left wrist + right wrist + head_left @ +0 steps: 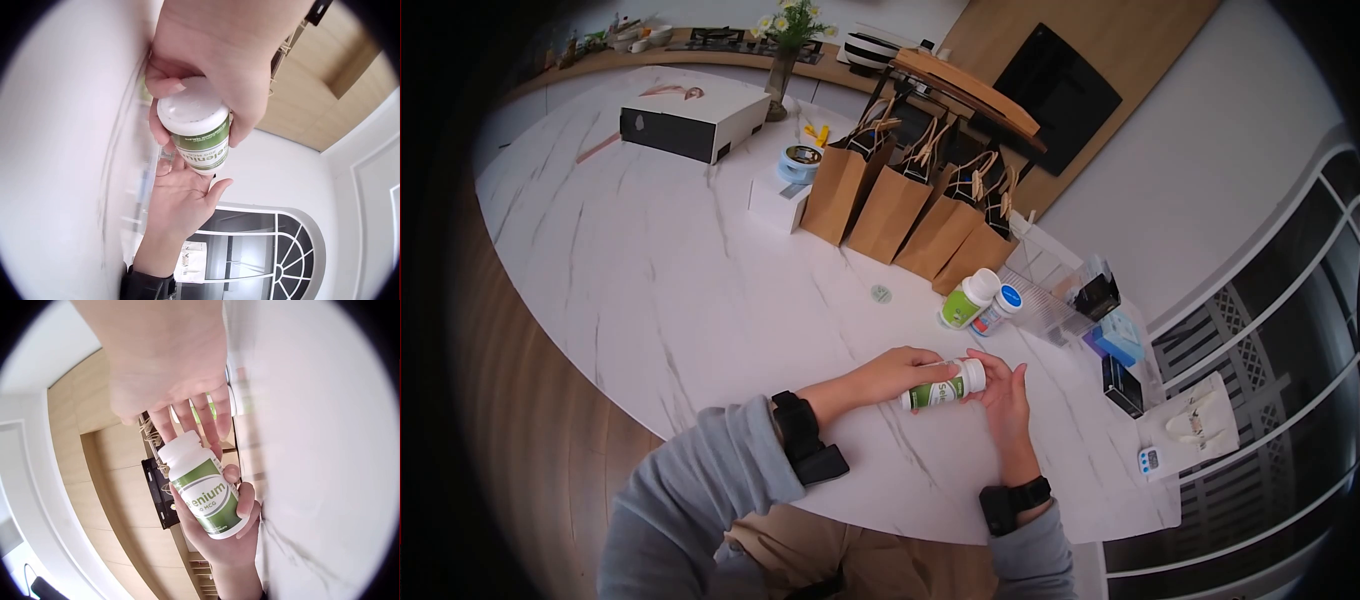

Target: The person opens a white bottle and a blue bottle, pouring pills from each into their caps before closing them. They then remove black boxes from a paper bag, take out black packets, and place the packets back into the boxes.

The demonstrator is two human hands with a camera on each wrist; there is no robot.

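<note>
A white supplement bottle [941,392] with a green and white label lies tilted in my left hand [888,376], its cap end pointing to the right. In the left wrist view the thumb and fingers curl round the bottle [203,147] near its base. Part of the word "Selenium" can be read on the bottle [209,499] in the right wrist view. My right hand [1006,398] is beside the cap, palm turned to the bottle and thumb raised. Its fingers [201,417] stretch out fairly straight behind the cap in the right wrist view.
Beyond the hands stand a green-labelled bottle [968,299] and a blue-capped bottle [997,311]. Several brown paper bags [890,220] line up behind. A clear rack [1040,300], small boxes [1118,338] and a timer [1149,460] are on the right. A white box [740,115] sits far left.
</note>
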